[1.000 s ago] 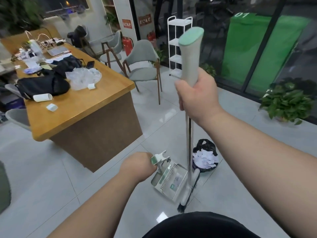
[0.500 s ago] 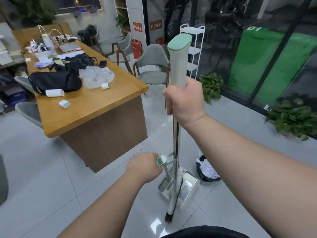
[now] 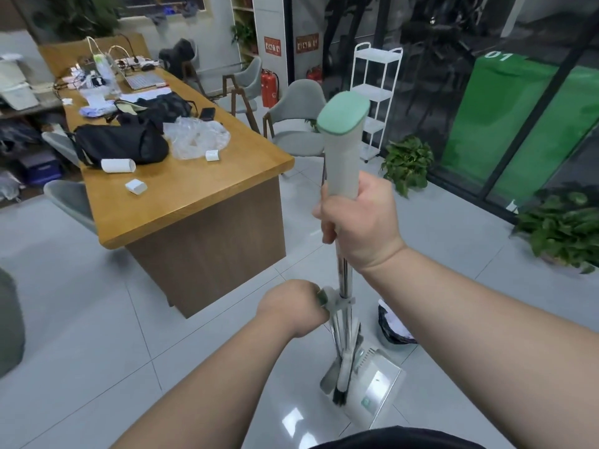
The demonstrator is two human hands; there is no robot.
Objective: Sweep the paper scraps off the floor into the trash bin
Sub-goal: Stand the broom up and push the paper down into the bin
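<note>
Beside the trash bin (image 3: 388, 333), right grip (image 3: 359, 228) clamps the broom (image 3: 343, 150), left grip (image 3: 291, 307) the dustpan (image 3: 376, 387).

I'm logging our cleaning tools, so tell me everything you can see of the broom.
The broom stands nearly upright. Its thick pale grey grip, plastic by the look, is capped in mint green; below runs a shiny metal shaft ending in a narrow head with dark bristles. The right hand grips the lower grip. Lower down the shaft sits in a white clip atop the dustpan handle, which the left hand holds. The bristles lie against the dustpan's tray.
</note>
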